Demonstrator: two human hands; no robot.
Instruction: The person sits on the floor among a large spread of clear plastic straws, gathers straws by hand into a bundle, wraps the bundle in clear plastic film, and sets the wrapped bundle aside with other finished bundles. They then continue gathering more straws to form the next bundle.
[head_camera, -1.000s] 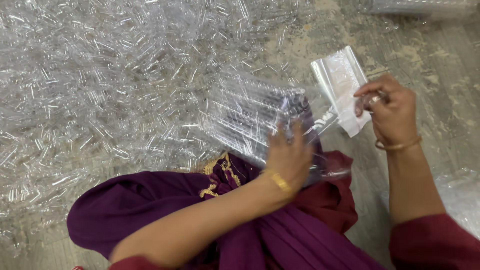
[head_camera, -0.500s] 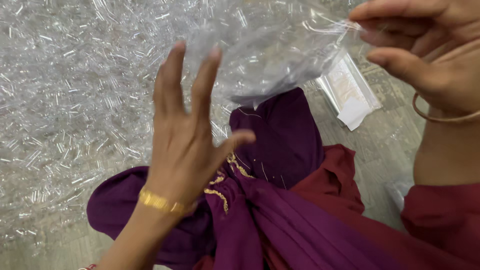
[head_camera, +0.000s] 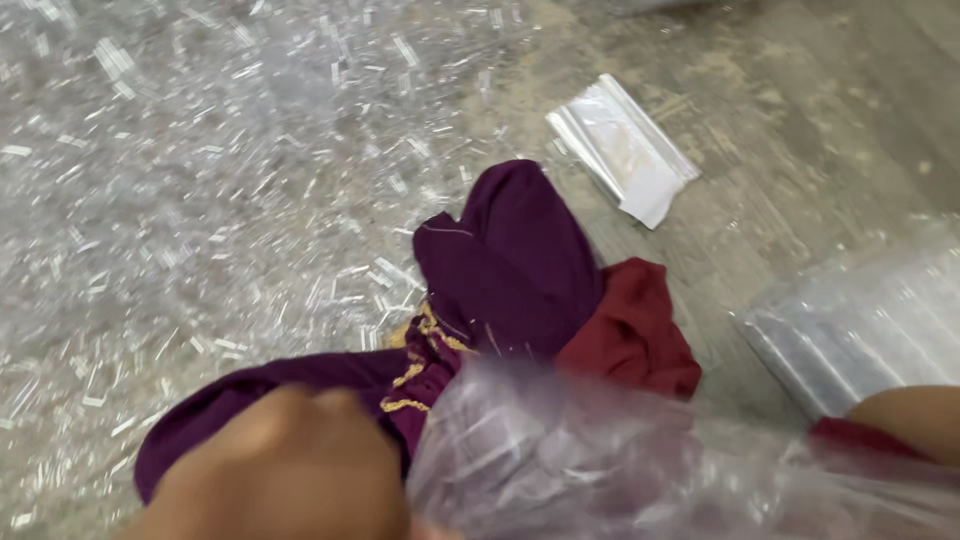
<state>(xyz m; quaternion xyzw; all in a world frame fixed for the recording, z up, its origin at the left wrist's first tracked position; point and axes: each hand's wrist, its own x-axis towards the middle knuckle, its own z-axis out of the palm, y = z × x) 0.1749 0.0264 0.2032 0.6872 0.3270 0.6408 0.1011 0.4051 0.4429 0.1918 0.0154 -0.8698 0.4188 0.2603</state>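
Note:
My left hand (head_camera: 285, 470) is very close to the camera and blurred at the bottom left. Its fingers look closed on the edge of a clear plastic bag (head_camera: 600, 470) filled with small clear pieces, held low over my lap. Of my right arm (head_camera: 905, 420) only a bit of skin and a maroon sleeve show at the bottom right; the hand itself is hidden behind the bag. Purple cloth (head_camera: 510, 260) with gold trim and maroon cloth (head_camera: 630, 335) cover my knees just beyond the bag.
A wide heap of small clear plastic tubes (head_camera: 200, 180) covers the floor at left and top. A flat stack of empty clear bags (head_camera: 620, 150) lies on the bare floor at upper right. Another filled clear bag (head_camera: 860, 325) rests at the right edge.
The bag has come down from high in view to my lap. My left hand went from spread open in mid-air to closed at the bag's edge. My right hand dropped out of sight.

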